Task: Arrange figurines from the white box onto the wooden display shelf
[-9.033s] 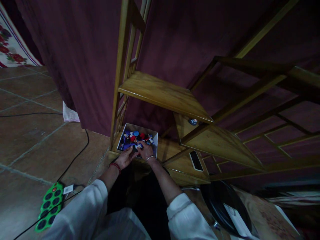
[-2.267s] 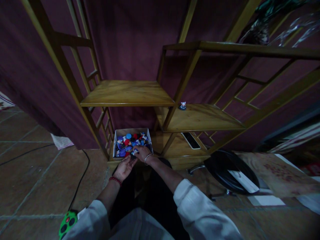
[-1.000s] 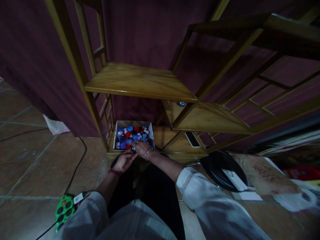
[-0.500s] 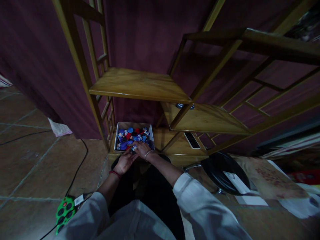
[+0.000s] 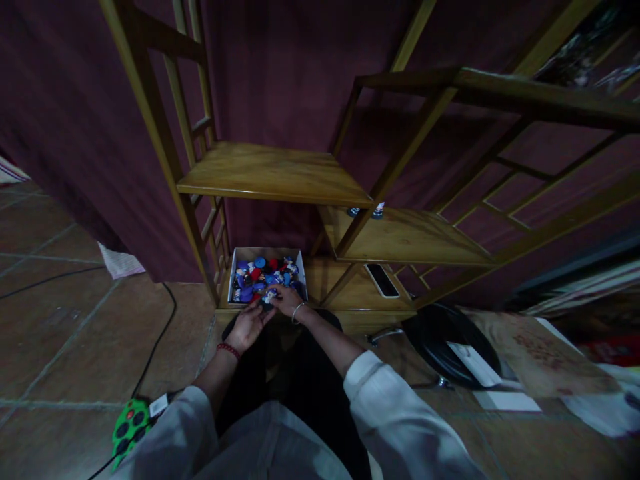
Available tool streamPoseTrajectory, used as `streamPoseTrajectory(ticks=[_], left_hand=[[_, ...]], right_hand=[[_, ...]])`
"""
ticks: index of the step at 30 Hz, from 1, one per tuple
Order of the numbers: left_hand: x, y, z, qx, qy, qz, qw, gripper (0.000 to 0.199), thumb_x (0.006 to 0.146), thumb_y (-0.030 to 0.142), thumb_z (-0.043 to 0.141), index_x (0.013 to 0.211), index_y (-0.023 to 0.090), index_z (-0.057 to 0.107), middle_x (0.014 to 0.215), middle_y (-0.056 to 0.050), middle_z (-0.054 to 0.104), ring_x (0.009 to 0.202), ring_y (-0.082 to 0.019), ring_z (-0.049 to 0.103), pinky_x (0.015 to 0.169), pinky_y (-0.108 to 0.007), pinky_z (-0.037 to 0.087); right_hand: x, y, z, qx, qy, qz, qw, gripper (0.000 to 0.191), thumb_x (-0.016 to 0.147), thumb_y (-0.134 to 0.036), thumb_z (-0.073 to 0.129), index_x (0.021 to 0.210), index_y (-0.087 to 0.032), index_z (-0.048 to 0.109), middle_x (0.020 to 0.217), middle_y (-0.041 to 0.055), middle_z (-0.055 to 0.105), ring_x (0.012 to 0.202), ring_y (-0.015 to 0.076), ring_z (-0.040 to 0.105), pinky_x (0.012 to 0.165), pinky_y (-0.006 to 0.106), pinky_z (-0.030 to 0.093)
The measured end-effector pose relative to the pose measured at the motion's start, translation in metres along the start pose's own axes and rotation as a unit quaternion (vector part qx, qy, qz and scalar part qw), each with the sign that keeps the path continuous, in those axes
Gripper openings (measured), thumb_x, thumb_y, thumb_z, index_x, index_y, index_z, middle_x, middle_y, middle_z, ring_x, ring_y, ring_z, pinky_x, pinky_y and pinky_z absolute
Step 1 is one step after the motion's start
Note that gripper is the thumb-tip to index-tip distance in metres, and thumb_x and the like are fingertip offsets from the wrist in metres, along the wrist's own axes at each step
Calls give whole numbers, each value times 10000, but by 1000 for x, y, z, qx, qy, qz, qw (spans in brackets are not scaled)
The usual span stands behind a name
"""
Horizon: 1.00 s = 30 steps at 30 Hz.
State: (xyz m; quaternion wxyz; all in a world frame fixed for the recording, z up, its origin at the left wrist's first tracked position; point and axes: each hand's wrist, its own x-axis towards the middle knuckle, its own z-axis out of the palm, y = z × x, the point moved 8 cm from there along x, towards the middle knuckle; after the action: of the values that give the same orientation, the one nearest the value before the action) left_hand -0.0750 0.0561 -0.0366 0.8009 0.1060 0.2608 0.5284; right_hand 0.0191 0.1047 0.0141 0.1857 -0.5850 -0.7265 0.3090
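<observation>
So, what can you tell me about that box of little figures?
The box is rectangular, shallow and open-topped, with pale walls that look like cardboard. It sits flat at the left end of the bottom wooden shelf, crowded with small figures in blue, purple and red. The right hand covers part of its near edge.

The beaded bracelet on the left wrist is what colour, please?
The bracelet is dark red, clearest in the head view.

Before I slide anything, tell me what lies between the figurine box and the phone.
One wooden post and bare shelf board separate the figurine box and smartphone in the head view.
</observation>
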Motion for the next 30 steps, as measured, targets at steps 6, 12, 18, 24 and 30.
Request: streamPoseTrajectory(ticks=[6,12,18,24,30], left_hand=[[6,-1,-5,2,30,-14,999,220,734,7,478,880,150,559,937,-54,628,943,-172,579,931,-392,401],[14,2,0,-9,59,-26,998,228,746,16,455,882,161,566,906,-40,644,932,-164,584,926,-396,410],[17,3,-1,8,86,-18,996,242,740,-20,429,825,150,580,890,-42,649,877,-153,604,912,-394,428],[20,0,-1,32,89,-13,995,233,753,-5,434,863,147,573,887,-55,648,883,-172,604,898,-408,440],[19,-4,0,22,72,-22,997,210,770,12,425,876,139,554,886,-70,644,924,-190,593,902,-421,433]], right_hand=[[3,0,-6,-9,21,45,999,356,706,-255,544,1061,-221,547,860,9,638,804,145,583,728,238,438],[8,5,-7,-3,29,95,995,338,735,-321,504,1056,-226,549,857,6,638,809,152,592,713,241,441],[13,16,-1,52,23,112,992,372,721,-290,525,1085,-215,537,967,16,633,878,153,586,760,242,439],[16,29,4,54,21,139,989,387,717,-303,529,1094,-220,536,1037,21,615,951,162,565,793,245,427],[16,36,8,51,10,140,989,349,732,-323,517,1056,-202,560,1024,29,620,944,163,567,789,241,423]])
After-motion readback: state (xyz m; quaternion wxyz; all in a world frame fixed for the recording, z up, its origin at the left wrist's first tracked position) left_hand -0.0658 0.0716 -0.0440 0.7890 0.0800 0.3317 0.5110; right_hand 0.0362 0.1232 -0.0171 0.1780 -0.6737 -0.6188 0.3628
